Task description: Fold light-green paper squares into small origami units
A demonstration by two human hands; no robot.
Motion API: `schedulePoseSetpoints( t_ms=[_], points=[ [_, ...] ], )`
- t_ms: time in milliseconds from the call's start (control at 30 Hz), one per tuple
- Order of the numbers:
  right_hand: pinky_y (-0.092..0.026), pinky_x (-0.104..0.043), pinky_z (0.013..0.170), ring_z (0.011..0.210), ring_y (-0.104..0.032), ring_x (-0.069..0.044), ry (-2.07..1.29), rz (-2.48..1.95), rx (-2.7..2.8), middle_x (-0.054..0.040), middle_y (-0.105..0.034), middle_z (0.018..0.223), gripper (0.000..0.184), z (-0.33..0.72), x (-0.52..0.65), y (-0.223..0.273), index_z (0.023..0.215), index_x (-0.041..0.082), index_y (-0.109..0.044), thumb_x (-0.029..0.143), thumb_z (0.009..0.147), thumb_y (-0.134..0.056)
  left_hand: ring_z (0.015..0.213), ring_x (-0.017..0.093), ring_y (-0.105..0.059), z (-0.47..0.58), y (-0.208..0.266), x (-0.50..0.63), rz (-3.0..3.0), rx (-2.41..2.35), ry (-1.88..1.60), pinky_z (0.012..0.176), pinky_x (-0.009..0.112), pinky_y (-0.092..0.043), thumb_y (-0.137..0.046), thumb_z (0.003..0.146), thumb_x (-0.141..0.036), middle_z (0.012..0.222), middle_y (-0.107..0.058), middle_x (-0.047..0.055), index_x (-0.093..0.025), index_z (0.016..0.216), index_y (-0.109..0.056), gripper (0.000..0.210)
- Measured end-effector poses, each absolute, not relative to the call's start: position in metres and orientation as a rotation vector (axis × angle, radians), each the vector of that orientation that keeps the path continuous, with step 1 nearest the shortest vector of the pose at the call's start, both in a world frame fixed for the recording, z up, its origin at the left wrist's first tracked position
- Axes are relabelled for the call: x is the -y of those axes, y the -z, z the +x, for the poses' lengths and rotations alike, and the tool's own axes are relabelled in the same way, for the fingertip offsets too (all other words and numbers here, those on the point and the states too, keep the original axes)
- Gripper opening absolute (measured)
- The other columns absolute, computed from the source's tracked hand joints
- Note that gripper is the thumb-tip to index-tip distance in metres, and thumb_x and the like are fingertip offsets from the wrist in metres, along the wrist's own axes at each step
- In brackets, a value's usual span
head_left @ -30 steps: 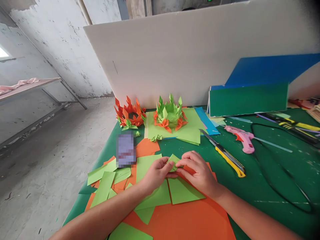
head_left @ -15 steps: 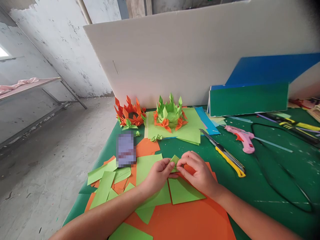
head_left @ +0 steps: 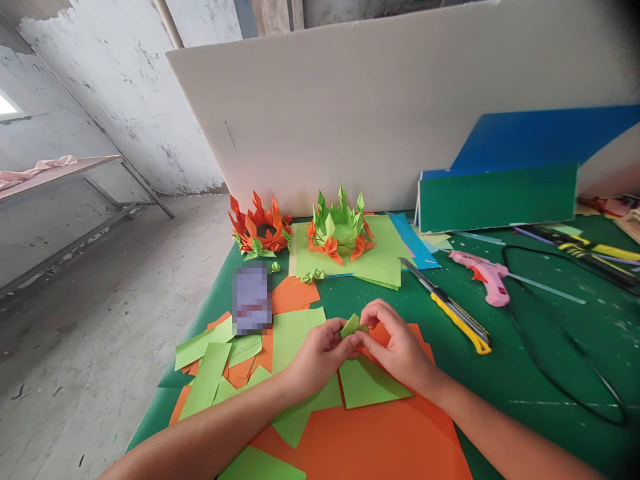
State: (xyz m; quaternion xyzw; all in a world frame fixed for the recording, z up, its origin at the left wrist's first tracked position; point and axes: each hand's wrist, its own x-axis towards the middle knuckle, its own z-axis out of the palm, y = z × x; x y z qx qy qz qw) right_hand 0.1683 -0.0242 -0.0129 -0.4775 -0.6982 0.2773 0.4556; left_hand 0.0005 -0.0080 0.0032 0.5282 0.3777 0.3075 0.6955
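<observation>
A small folded piece of green paper is pinched between my two hands, its peak pointing up. My left hand grips it from the left, thumb in front. From the right, my right hand holds its edge with thumb and curled fingers, which partly hide the folds. Just below the hands lies a green sheet on top of a large orange sheet. Beyond them stand a green folded-paper crown with orange flowers and an orange folded-paper crown with green trim.
Cut green strips and orange pieces lie at the left, near a blurred rectangular object. To the right are a yellow utility knife, blade out, and a pink glue gun with a looping black cord. A white board stands behind.
The paper has turned in my fingers and shows a narrower peak. My left thumb has moved right and down, and my hands are closer together. Everything else stays put.
</observation>
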Motion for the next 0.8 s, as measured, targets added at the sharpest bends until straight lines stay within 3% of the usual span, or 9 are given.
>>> schedulePoseSetpoints(
  t_ms=[200,300,467,567,667,733,800],
  points=[
    [-0.046,-0.029,0.076,0.084,-0.051,-0.017,-0.898,-1.169,1.642,-0.0018,-0.052,0.089,0.009,0.170,0.026,0.013,0.097,0.023,-0.049,0.022,0.090,-0.055,0.076,0.016,-0.063,0.000,-0.007,0.009,1.249,-0.857,-0.674,0.078,0.034,-0.055,-0.065,0.078,-0.052,0.078,-0.058,0.000,-0.016,0.081,-0.057,0.037],
    [-0.046,-0.028,0.072,0.080,-0.050,-0.017,-0.964,-1.161,1.644,-0.0012,-0.051,0.086,0.006,0.171,0.025,0.012,0.089,0.023,-0.050,0.026,0.091,-0.055,0.071,0.015,-0.063,-0.001,-0.007,0.008,1.250,-0.867,-0.709,0.076,0.034,-0.054,-0.065,0.079,-0.051,0.071,-0.056,-0.002,-0.018,0.085,-0.052,0.036],
    [-0.045,-0.028,0.069,0.076,-0.051,-0.016,-0.788,-1.141,1.678,-0.0002,-0.049,0.078,0.017,0.171,0.024,0.008,0.075,0.022,-0.047,0.025,0.089,-0.058,0.066,0.014,-0.064,-0.001,-0.003,0.008,1.195,-0.876,-0.760,0.073,0.033,-0.053,-0.066,0.080,-0.049,0.061,-0.052,-0.008,-0.022,0.095,-0.042,0.039],
    [-0.048,-0.030,0.074,0.081,-0.055,-0.018,-0.704,-1.082,1.683,-0.0015,-0.053,0.081,0.017,0.171,0.026,0.007,0.074,0.022,-0.048,0.022,0.088,-0.058,0.072,0.015,-0.065,-0.001,-0.001,0.007,1.209,-0.849,-0.807,0.075,0.033,-0.051,-0.063,0.084,-0.045,0.068,-0.060,-0.005,-0.024,0.097,-0.038,0.035],
    [-0.050,-0.032,0.078,0.087,-0.059,-0.019,-0.742,-1.046,1.655,-0.0026,-0.058,0.086,0.015,0.170,0.028,0.008,0.076,0.023,-0.049,0.022,0.088,-0.059,0.080,0.015,-0.063,-0.004,-0.002,0.004,1.323,-0.883,-0.896,0.077,0.032,-0.049,-0.064,0.085,-0.033,0.089,-0.066,0.001,-0.024,0.092,-0.038,0.029],
    [-0.051,-0.031,0.078,0.088,-0.061,-0.018,-0.793,-1.035,1.638,-0.0030,-0.060,0.089,0.015,0.169,0.030,0.009,0.077,0.023,-0.049,0.023,0.087,-0.059,0.089,0.016,-0.061,-0.007,-0.003,0.001,1.482,-0.939,-0.989,0.080,0.031,-0.048,-0.066,0.082,-0.024,0.100,-0.063,0.003,-0.023,0.086,-0.043,0.024],
    [-0.052,-0.030,0.076,0.087,-0.061,-0.018,-0.823,-1.032,1.631,-0.0030,-0.061,0.089,0.015,0.168,0.030,0.011,0.076,0.023,-0.049,0.023,0.088,-0.059,0.095,0.018,-0.056,-0.009,-0.004,-0.002,1.646,-0.974,-1.056,0.082,0.030,-0.047,-0.067,0.079,-0.019,0.099,-0.058,0.004,-0.021,0.082,-0.050,0.017]
  ],
)
